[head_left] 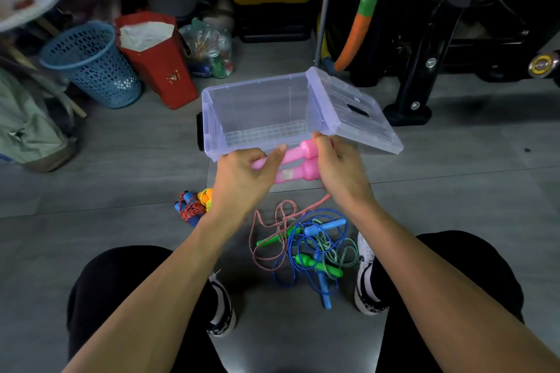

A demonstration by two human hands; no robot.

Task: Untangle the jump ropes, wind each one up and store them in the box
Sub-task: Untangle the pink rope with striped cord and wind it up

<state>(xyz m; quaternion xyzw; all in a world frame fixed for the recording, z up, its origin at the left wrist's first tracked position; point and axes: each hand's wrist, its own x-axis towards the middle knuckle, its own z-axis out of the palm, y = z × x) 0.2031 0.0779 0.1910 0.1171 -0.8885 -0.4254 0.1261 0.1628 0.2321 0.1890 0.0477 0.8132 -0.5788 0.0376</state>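
Pink plastic handles [298,160], smooth and bulb-ended, lay side by side above the box's near rim, the left hand [242,179] and right hand [339,169] each with fingers clamped on them. Clear box [212,118] held nothing, lid [357,109] leaning alongside. Tangled ropes [306,245] lay on the floor.

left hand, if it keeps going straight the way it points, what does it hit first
Probably the near rim of the box: the left hand, holding the pink handles, points forward at it. Depth is unclear.
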